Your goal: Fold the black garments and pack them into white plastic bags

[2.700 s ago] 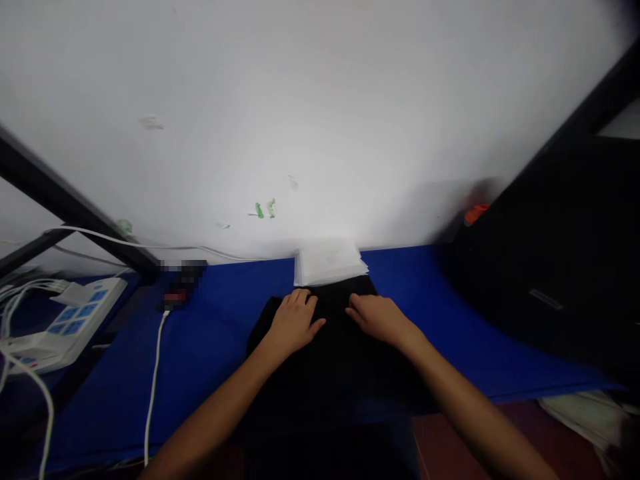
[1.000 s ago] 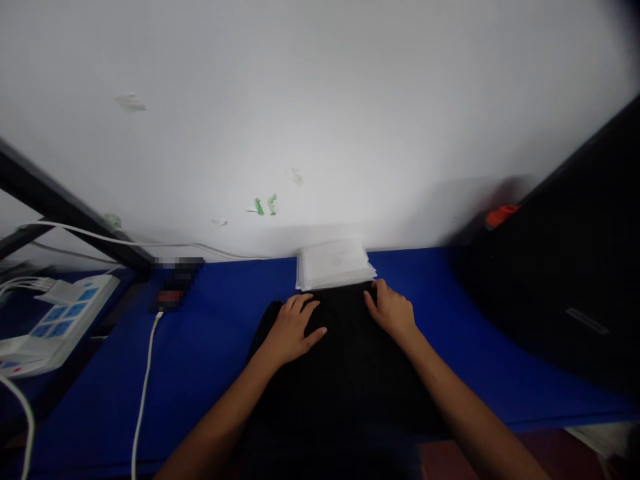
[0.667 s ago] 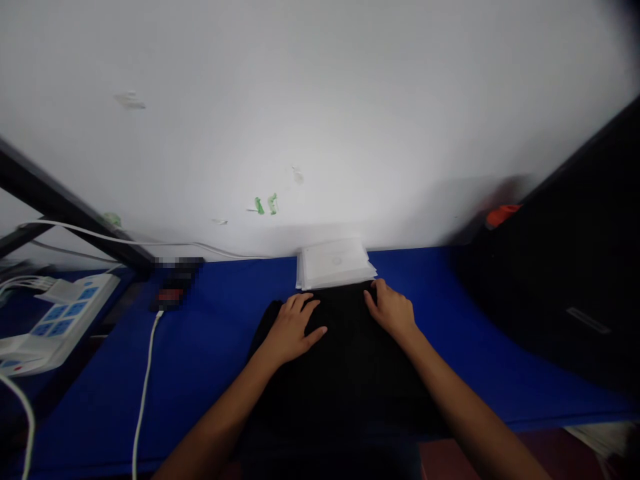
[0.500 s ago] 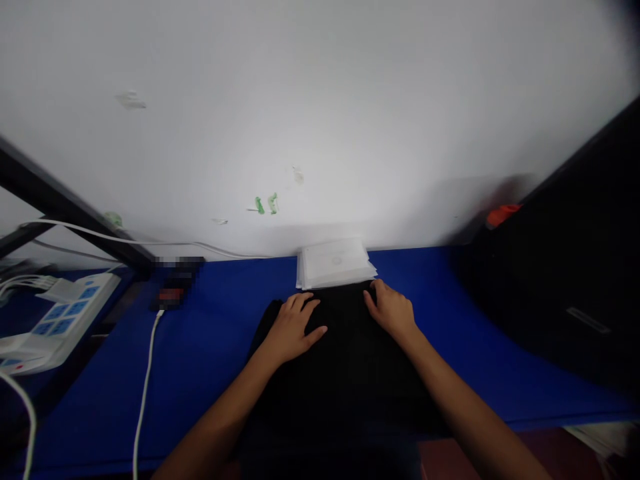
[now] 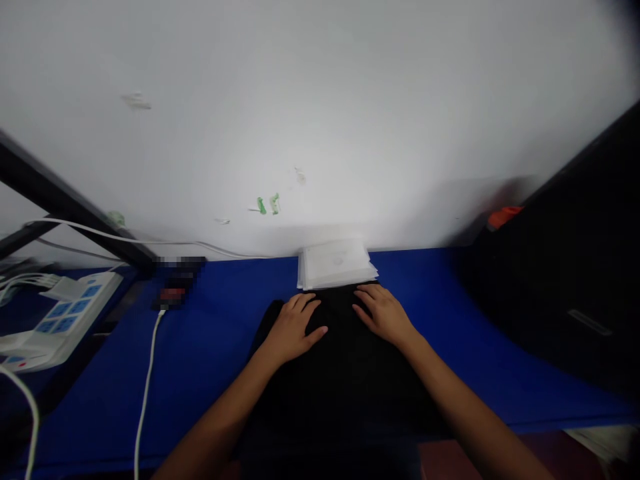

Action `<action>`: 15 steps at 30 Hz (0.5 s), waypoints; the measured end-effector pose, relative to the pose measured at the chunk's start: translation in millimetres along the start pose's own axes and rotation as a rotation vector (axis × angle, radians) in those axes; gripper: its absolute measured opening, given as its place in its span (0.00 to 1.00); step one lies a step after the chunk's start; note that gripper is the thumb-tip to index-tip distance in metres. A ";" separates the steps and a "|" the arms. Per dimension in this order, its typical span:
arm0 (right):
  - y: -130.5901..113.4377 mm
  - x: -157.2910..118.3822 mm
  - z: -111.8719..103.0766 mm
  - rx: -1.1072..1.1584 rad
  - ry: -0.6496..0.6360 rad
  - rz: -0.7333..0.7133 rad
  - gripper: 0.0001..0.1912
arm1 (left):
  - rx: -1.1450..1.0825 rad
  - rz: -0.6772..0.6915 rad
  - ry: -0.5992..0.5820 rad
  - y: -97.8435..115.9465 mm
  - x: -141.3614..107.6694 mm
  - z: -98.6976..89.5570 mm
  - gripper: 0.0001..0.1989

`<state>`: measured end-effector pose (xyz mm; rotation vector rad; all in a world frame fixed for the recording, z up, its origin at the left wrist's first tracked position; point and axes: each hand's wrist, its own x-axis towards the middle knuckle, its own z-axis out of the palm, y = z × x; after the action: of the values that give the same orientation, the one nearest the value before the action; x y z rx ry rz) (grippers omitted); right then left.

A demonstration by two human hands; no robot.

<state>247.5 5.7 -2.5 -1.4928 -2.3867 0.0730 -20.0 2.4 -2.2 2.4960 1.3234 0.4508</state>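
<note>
While both palms lie flat: nothing is gripped, fingers are spread on cloth.
left hand (image 5: 293, 328): open, palm down, pressing on the black garment (image 5: 340, 373); fingers point toward the wall, thumb out to the right.
right hand (image 5: 383, 313): open, palm down, flat on the same garment, near its far edge; fingertips close to the stack of clear bags (image 5: 336, 264), contact unclear.
black garment: lies on the blue table cover (image 5: 210, 347), centred in front of the person, running from the bag stack down to the near table edge; folds too dark to read.
stack of clear bags: against the white wall (image 5: 320, 120), just beyond the garment's far edge.
white cable (image 5: 146, 380): runs down the cover to the left of the garment, well apart from it; upper end meets a small blurred dark object (image 5: 173, 293).
power strip (image 5: 55, 320): far left, white with blue sockets, several white cords around it.
black mass (image 5: 565, 280): far right on the cover, an orange item (image 5: 503, 216) at its top edge by the wall.
black frame bar (image 5: 70, 207): slants across the upper left.
</note>
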 end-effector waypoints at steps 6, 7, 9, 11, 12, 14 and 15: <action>2.0 -11.2 8.0 -0.008 -0.081 -0.107 0.29 | 0.037 0.007 -0.048 -1.1 -1.7 2.6 0.30; 2.3 -12.6 9.6 -0.017 -0.081 -0.112 0.30 | 0.042 0.008 -0.050 -1.2 -1.9 2.7 0.30; 2.6 -14.4 12.5 -0.036 -0.084 -0.120 0.30 | 0.051 0.013 -0.054 -1.8 -2.1 2.5 0.31; 2.4 -15.2 14.2 -0.053 -0.081 -0.120 0.31 | 0.059 0.019 -0.062 -2.5 -1.8 1.9 0.31; 2.1 -15.1 14.5 -0.058 -0.078 -0.118 0.31 | 0.062 0.022 -0.068 -2.8 -1.5 1.4 0.31; 1.0 -14.0 13.9 -0.056 -0.071 -0.114 0.30 | 0.072 0.023 -0.082 -3.1 -0.4 0.4 0.31; 0.4 -13.1 13.0 -0.052 -0.070 -0.111 0.30 | 0.079 0.022 -0.089 -2.9 0.3 -0.3 0.31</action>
<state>249.2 -4.0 -18.1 -1.3992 -2.5407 0.0383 -22.2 4.2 -3.0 2.5645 1.3050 0.2942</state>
